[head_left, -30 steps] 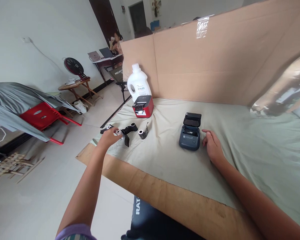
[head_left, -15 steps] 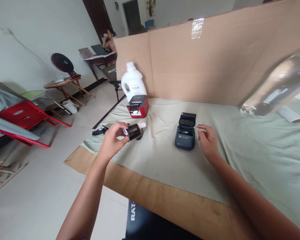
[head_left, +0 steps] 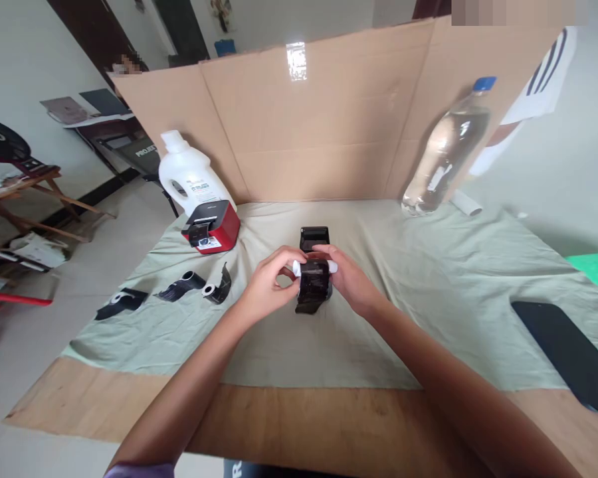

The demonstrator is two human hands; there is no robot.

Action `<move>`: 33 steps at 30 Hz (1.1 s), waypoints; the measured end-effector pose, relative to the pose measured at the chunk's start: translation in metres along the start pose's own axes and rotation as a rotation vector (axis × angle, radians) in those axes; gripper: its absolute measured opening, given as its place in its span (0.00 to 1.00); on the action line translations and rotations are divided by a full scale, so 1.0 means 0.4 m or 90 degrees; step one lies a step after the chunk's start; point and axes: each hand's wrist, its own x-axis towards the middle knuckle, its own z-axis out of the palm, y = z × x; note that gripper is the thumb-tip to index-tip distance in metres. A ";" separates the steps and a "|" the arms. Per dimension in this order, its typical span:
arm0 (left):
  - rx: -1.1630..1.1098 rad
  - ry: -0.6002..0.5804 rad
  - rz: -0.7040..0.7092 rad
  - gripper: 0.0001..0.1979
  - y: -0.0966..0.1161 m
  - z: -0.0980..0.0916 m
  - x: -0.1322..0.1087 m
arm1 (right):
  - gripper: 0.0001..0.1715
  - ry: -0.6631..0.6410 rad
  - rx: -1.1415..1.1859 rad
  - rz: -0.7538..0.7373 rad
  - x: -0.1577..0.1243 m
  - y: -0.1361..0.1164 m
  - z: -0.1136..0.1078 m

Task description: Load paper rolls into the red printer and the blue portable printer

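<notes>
Gripping a black roll [head_left: 313, 282] at its left end: left hand [head_left: 269, 285], thumb and fingers closed on it. Right hand [head_left: 351, 279] at the opposite end, fingers curled; whether it also grips cannot be told. White core [head_left: 333, 267] runs through the roll, projecting at both ends; a loose tail of the strip hangs below.

Roll is held mid-tabletop, in front of a dark printer, whose raised lid [head_left: 314, 237] shows behind it. Printer compartment: screened by roll and hands, contents not determinable.

Red-and-black printer [head_left: 224, 226], left: dark strip [head_left: 199, 234] emerging at the front; inside not visible. White jug [head_left: 194, 176] directly behind it: capped, opaque, contents unseen. Clear bottle [head_left: 448, 159], right, leaning near the cardboard panel [head_left: 323, 133]: blue cap on, walls transparent, fill level not readable.

Three more dark rolls [head_left: 217, 289] lie on the pale green cloth [head_left: 379, 352], left of the left hand. Phone [head_left: 568, 355] flat at far right.
</notes>
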 end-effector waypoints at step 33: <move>-0.404 0.136 -0.471 0.28 -0.050 0.181 -0.127 | 0.16 0.007 -0.792 -0.149 0.133 0.012 -0.042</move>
